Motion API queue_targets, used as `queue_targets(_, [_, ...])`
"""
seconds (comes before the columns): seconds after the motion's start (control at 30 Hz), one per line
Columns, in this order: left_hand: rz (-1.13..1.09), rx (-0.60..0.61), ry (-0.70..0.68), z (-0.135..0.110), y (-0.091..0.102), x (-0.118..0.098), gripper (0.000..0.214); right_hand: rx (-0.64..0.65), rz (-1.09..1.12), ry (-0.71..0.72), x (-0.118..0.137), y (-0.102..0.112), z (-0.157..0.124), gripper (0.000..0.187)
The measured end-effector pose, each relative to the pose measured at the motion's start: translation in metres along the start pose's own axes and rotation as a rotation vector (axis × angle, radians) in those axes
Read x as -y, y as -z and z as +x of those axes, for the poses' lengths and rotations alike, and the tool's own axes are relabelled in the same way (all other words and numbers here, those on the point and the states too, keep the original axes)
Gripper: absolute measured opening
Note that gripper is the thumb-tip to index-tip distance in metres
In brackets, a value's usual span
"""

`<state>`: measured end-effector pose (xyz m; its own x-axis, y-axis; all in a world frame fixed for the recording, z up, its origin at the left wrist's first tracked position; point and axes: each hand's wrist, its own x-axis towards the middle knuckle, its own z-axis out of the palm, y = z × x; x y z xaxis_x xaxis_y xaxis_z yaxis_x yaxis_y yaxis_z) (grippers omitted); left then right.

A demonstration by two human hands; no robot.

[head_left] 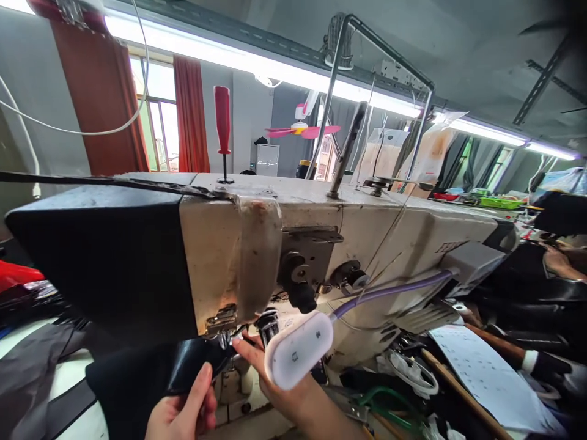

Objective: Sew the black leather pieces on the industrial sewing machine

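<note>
A large cream industrial sewing machine (215, 256) fills the middle of the view. My left hand (183, 406) is closed at the lower left, pinching a shiny black leather-like piece (188, 360) between thumb and fingers. This piece runs toward the needle area and presser foot (224, 339). My right hand (287, 391) reaches in from the right, its fingertips drawn together beside the presser foot. What they grip is too small and covered to make out. A white oval lamp (300, 351) on a purple flexible neck (394, 290) hides part of that hand.
A red-handled screwdriver (222, 122) stands upright on the machine. Grey cut pieces (27, 379) lie left. At right are green-handled scissors (389, 403), a white ring (413, 373), a wooden stick (458, 391) and a marked paper sheet (490, 373). A co-worker's arm (495, 345) shows beyond.
</note>
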<state>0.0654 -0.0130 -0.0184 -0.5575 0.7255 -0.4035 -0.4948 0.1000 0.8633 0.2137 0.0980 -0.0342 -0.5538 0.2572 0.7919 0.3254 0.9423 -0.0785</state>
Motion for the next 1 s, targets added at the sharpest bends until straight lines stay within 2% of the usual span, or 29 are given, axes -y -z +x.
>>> queue_targets(0.1, [-0.034, -0.02, -0.034, 0.002, -0.004, -0.005, 0.057, 0.026, 0.103, -0.157, -0.004, -0.005, 0.013, 0.022])
queue_targets(0.27, [-0.053, -0.006, -0.022, 0.002, -0.005, -0.005, 0.059, -0.006, 0.102, -0.238, -0.005, -0.006, 0.026, 0.025])
queue_targets(0.5, [-0.107, -0.026, -0.028, 0.01, -0.004, 0.001, 0.058, -0.053, 0.085, -0.208, 0.013, 0.011, 0.02, 0.035])
queue_targets(0.67, [-0.18, -0.081, -0.033, 0.008, -0.01, -0.008, 0.055, -0.141, 0.063, -0.113, 0.017, 0.016, 0.025, 0.036])
queue_targets(0.77, [-0.244, -0.084, -0.045, 0.005, -0.013, -0.012, 0.059, -0.208, 0.03, -0.063, 0.017, 0.013, 0.015, 0.037])
queue_targets(0.83, [-0.265, -0.094, -0.064, 0.003, -0.013, -0.007, 0.065, -0.261, 0.056, -0.154, 0.024, 0.006, 0.001, 0.037])
queue_targets(0.87, [-0.26, -0.102, -0.075, 0.002, -0.013, -0.002, 0.067, -0.288, 0.105, -0.259, 0.031, 0.001, -0.007, 0.036])
queue_targets(0.93, [-0.199, -0.127, -0.092, -0.002, -0.013, 0.012, 0.066, -0.433, 0.352, -0.514, 0.05, -0.01, -0.018, 0.026])
queue_targets(0.97, [-0.146, -0.136, -0.1, -0.004, -0.012, 0.02, 0.063, -0.403, 0.552, -0.642, 0.06, -0.016, -0.019, 0.03])
queue_targets(1.0, [-0.083, -0.14, -0.114, -0.008, -0.011, 0.028, 0.06, -0.289, 0.795, -0.751, 0.069, -0.02, -0.017, 0.043])
